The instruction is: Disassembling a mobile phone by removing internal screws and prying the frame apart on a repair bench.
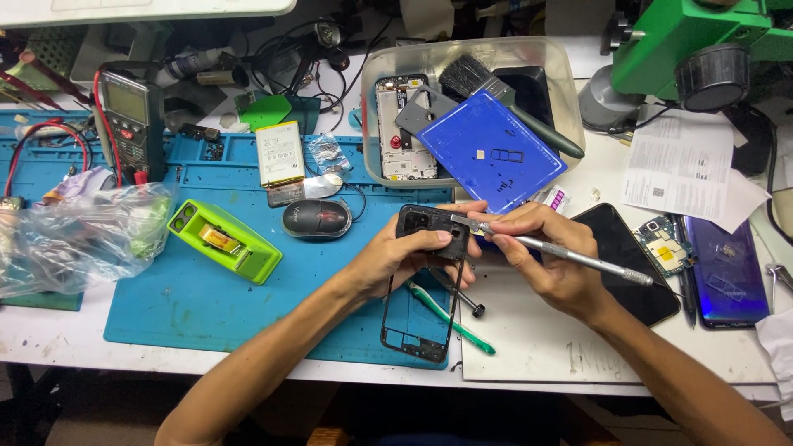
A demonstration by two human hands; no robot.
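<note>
Head view: left hand fingers pinch a black phone frame above the blue mat; right hand fingers pinch a screwdriver at its top corner. A slip could gouge the frame (thin, likely flexible) or jab the thumb.

White worktable under bright even light, blue work mat on top, dark floor below.

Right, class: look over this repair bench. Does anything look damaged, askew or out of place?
The phone frame in the left hand is a gutted shell, open through the middle. The blue mat lies tilted across the plastic tub. A loose circuit board lies bare on the table.
</note>
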